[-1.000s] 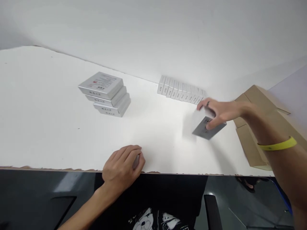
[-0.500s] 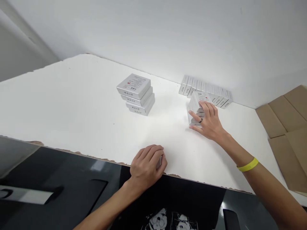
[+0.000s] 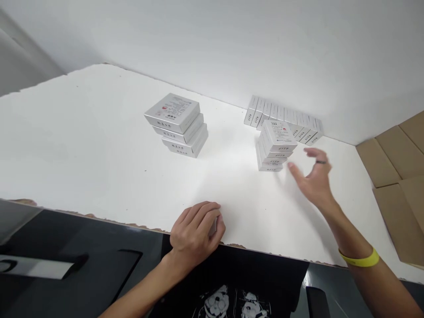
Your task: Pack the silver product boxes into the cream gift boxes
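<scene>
Beside right box stack, right hand: spread, empty, stack just released.
Nearer, leftward of stack, left hand: curled; contents cannot tell.
Right box stack: newly freestanding, placement apparently done.
Behind stack: box row.

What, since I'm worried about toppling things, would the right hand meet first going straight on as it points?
The right hand would likely meet the nearby box stack first, though depth makes a near miss possible.
</scene>
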Demonstrator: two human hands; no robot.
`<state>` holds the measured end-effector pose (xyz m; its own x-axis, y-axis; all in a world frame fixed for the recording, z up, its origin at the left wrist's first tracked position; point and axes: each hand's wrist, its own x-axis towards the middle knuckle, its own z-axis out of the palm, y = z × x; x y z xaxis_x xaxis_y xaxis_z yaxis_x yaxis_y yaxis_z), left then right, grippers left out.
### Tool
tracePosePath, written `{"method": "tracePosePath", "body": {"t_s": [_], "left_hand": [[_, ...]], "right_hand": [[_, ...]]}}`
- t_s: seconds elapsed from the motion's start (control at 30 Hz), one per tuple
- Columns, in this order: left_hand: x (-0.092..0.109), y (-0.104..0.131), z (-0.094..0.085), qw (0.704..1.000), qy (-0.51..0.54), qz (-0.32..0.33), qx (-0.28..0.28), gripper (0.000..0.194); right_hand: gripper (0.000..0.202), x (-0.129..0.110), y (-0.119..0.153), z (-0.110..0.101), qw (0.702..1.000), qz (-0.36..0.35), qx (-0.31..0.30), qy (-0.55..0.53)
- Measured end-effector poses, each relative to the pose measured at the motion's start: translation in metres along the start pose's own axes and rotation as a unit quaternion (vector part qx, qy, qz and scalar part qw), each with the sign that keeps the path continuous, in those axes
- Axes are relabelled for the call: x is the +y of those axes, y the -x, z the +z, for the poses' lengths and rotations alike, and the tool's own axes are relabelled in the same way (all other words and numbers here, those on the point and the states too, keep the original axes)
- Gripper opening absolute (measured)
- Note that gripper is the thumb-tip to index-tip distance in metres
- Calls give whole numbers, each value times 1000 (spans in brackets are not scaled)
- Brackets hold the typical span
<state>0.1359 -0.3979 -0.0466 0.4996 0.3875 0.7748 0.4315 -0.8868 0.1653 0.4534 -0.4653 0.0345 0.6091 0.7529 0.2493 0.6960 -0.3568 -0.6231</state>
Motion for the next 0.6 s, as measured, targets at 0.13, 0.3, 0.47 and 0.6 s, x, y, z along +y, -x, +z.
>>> {"method": "tracePosePath", "body": {"t_s": [0.13,0.3,0.47,0.6], "left_hand": [[0,0,0,1000,-3,-1,4,14],[0,3,2,1000,-1,-6,4,13],[0,5,2,1000,8,-9,2,15],[0,3,2,1000,7,-10,6,17]], "right_hand": [[109,28,5,37,980,90,-113,-140],[127,21,-14,62,945,53,-170,-275],[146,0,-24,87,915,42,-185,-357],[155,-28,-30,114,901,43,-200,-382]]}}
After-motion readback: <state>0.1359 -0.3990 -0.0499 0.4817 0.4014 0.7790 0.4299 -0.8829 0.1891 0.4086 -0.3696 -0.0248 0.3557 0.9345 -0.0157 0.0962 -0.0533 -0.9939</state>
